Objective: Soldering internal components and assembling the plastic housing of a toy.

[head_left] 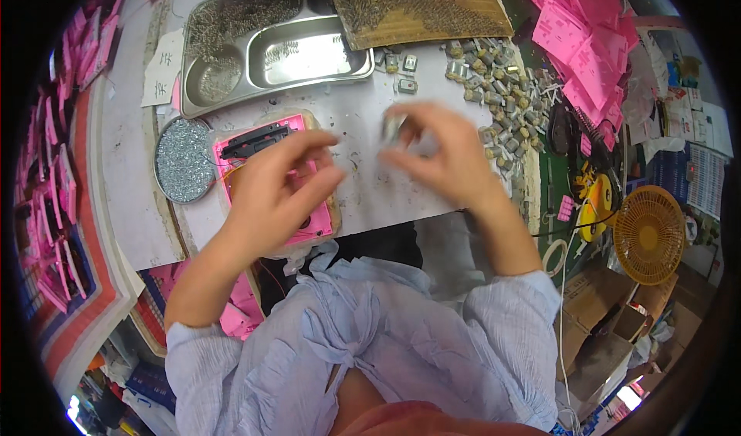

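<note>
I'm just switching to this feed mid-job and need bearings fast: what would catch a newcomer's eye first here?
Two bare hands meet over the pale bench: the left hand hovers over a pink board with a black part, and the right hand pinches a small silvery part, blurred. Behind them sits a steel compartment tray of tiny metal pieces, with a heap of small metal components to the right. Pink sheets pile at the far right.

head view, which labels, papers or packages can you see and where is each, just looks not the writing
Heap of pink paper slips: upper right, past the bench, rectangular, overlapping.
White handwritten paper note: upper left, beside the steel tray, dark marks.
Pink cards in rows: far left edge, small rectangles.
White printed sheets: far right, pale with small coloured print.
Brown cardboard boxes: lower right, open.
No screen shows.
</note>
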Motion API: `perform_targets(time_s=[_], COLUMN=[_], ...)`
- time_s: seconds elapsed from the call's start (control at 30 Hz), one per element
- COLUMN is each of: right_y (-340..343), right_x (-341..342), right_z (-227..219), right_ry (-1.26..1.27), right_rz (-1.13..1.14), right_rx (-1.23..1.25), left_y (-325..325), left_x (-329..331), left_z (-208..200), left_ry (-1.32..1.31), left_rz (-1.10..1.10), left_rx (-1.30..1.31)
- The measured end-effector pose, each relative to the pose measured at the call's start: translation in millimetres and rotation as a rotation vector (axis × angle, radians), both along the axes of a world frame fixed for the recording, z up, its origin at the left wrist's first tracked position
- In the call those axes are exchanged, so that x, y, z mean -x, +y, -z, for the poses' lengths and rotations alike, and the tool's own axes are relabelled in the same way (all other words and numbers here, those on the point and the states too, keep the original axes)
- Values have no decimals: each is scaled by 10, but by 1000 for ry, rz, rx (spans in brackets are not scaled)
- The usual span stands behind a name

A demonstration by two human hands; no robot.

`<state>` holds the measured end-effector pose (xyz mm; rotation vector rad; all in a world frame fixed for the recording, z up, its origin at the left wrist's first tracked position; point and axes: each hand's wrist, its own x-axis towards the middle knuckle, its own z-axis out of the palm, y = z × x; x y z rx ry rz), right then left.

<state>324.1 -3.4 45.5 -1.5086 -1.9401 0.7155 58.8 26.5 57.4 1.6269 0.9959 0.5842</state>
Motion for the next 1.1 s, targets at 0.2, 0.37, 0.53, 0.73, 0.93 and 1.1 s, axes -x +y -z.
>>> perform_targets(time_s=[0.2, 0.37, 0.53, 0.73, 0.93, 1.1], right_y=[-441, -575, -833, -857, -829, -860], right_x=[87, -222, -506, -531, -560, -600], right_z=[-2, 140, 128, 285, 306, 337], right_ry=[587, 1006, 1110, 1210, 1218, 1208], right_rz=[-13, -71, -27, 113, 144, 168], right_rx=[301, 506, 475, 487, 464, 505], left_y=[260, 265, 799, 1926, 2069, 2098], left_x=[-521, -856, -1252, -1675, -1725, -1827], left_z=[-4, -62, -79, 393, 403, 409], left_ry=[-136, -12, 37, 356, 475, 476], left_rz=[385, 585, 764, 302, 489, 507], left_rx=[356, 182, -6, -1144, -1215, -1134])
